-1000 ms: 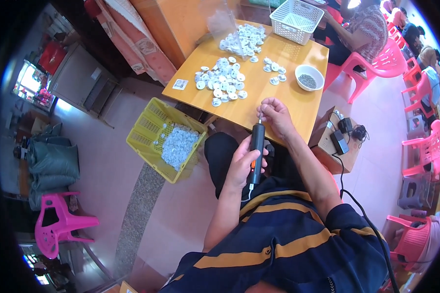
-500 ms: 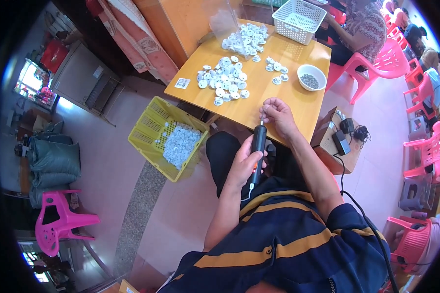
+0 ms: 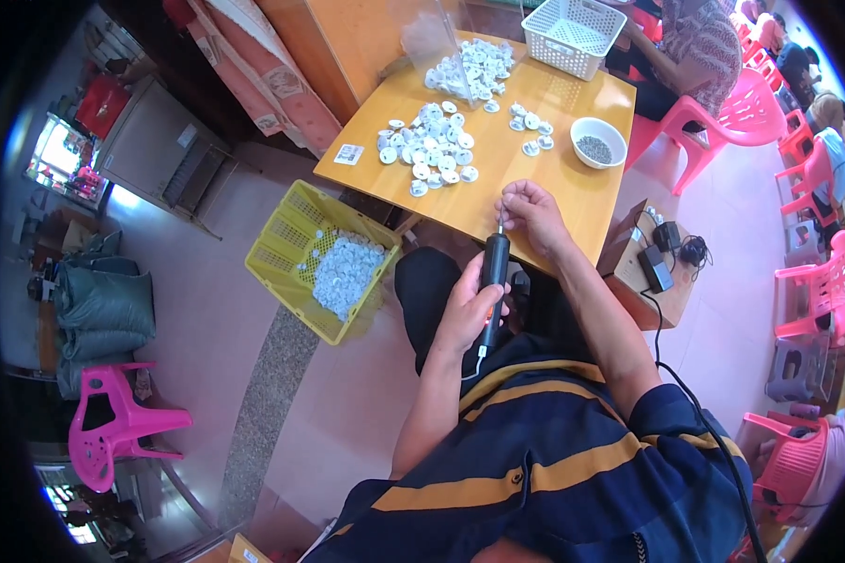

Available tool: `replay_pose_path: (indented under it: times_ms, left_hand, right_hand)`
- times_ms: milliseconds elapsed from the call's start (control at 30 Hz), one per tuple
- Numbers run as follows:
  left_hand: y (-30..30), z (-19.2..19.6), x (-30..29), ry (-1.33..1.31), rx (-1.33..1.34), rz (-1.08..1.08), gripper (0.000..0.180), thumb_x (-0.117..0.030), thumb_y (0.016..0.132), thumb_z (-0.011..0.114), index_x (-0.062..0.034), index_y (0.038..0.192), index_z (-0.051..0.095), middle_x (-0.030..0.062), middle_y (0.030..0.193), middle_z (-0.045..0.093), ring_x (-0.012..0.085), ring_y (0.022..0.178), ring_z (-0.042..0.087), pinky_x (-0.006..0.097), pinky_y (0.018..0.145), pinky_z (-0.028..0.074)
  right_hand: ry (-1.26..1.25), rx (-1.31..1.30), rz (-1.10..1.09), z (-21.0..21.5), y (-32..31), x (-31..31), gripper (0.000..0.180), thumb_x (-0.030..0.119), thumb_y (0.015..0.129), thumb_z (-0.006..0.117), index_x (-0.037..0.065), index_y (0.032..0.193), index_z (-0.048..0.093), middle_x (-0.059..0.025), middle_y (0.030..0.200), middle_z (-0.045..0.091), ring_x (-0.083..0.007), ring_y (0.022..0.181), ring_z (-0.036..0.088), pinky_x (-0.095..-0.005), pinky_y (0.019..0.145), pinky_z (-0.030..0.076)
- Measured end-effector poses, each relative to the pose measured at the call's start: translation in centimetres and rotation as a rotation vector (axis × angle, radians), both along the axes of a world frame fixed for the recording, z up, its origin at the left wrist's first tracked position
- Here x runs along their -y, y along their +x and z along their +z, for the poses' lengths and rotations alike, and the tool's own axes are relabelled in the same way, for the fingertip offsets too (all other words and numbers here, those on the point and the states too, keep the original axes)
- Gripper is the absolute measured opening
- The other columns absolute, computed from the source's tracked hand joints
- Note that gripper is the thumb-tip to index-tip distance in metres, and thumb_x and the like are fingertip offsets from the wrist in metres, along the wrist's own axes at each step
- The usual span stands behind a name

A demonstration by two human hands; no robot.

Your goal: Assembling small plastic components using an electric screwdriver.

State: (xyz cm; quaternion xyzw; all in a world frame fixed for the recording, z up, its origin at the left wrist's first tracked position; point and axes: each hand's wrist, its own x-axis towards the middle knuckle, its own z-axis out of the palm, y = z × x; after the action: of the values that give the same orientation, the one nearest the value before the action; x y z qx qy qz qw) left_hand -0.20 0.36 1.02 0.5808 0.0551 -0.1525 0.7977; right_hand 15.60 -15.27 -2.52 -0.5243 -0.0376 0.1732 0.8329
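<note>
My left hand (image 3: 467, 310) is wrapped round a black electric screwdriver (image 3: 494, 281), its bit pointing away from me and its cable trailing from the near end. At the tip of the bit, my right hand (image 3: 532, 218) pinches with thumb and forefinger; whatever sits between them is too small to make out. Beyond my hands on the wooden table (image 3: 535, 192) lies a pile of round white plastic pieces (image 3: 427, 145). A few more round pieces (image 3: 532, 122) are grouped to its right. A white bowl (image 3: 598, 143) of small grey metal parts stands at the right edge.
A yellow crate (image 3: 324, 263) of white pieces stands on the floor left of the table. More pieces lie at the back by a clear bag, beside a white basket (image 3: 573, 38). A box with power adapters (image 3: 657, 267) is at right. A co-worker (image 3: 690, 56) sits beyond.
Both hands and the screwdriver have shifted very slightly away from me. The bit still meets the fingertips of my right hand.
</note>
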Motion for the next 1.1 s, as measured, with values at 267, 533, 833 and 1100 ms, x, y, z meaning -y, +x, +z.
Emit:
replay_pose_path:
  times_ms: [267,533,833,1100]
  left_hand:
    - [0.0,-0.2,0.0,0.037,0.028,-0.006,0.063,-0.009,0.095,0.054,-0.0071,0.154,0.032,0.0076,0.101,0.062,0.0116,0.074,0.063,0.025,0.063,0.054]
    - [0.0,0.1,0.0,-0.065,-0.036,0.005,0.059,-0.009,0.095,0.053,-0.0047,0.151,0.035,0.0096,0.102,0.064,0.0132,0.074,0.065,0.026,0.062,0.056]
    - [0.0,0.1,0.3,-0.198,-0.043,0.011,0.055,-0.01,0.096,0.053,-0.0031,0.148,0.038,0.0112,0.102,0.066,0.0143,0.074,0.067,0.026,0.061,0.058]
    - [0.0,-0.3,-0.1,-0.141,-0.014,0.062,0.059,-0.008,0.094,0.052,-0.0048,0.151,0.035,0.0112,0.102,0.064,0.0138,0.074,0.066,0.027,0.061,0.058]
  right_hand:
    - [-0.021,-0.056,0.006,0.4,0.2,0.1,0.009,0.006,0.097,0.06,0.005,0.106,0.059,-0.0079,0.09,0.069,-0.0146,0.075,0.069,-0.0229,0.062,0.057]
    - [-0.016,-0.006,0.048,-0.2,0.4,0.3,0.01,0.006,0.097,0.062,0.007,0.107,0.059,-0.0075,0.091,0.07,-0.014,0.076,0.069,-0.0224,0.063,0.056]
    - [-0.038,0.008,0.088,0.2,0.1,0.3,0.011,0.011,0.1,0.061,0.007,0.111,0.06,-0.0071,0.094,0.07,-0.014,0.077,0.069,-0.0227,0.064,0.057]
    - [-0.244,0.099,-0.078,0.5,3.0,0.8,0.02,0.015,0.1,0.061,0.001,0.115,0.061,-0.0094,0.104,0.069,-0.0153,0.08,0.068,-0.0291,0.072,0.057]
